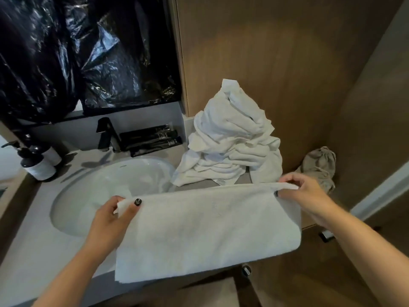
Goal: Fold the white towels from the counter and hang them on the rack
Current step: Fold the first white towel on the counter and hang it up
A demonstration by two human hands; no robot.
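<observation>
From my remote feed: a black faucet (106,134) stands above the white sink (73,196); black plastic sheeting (77,52) fills upper left, two pump bottles (37,162) far left, a beige bag (321,165) at right.

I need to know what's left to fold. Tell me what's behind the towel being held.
Behind the held towel a towel pile sits on the counter, right of the sink. The towel hides the counter's front edge and the pile's near foot.

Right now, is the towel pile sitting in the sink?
No, the towel pile sits on the counter right of the sink, against the wooden wall.
</observation>
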